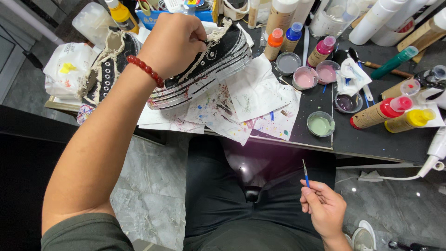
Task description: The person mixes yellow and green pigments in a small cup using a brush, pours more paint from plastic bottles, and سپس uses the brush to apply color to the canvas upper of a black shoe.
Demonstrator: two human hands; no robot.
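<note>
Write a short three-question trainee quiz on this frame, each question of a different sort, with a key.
1. True or false: the left hand rests on a black shoe lying on paint-spattered paper.
2. What does the right hand hold? A) a paint bottle B) a thin blue brush C) a shoelace
3. What colour is the paint in the small cup nearest the table's front edge?

Key: 1 true; 2 B; 3 pale green.
</note>
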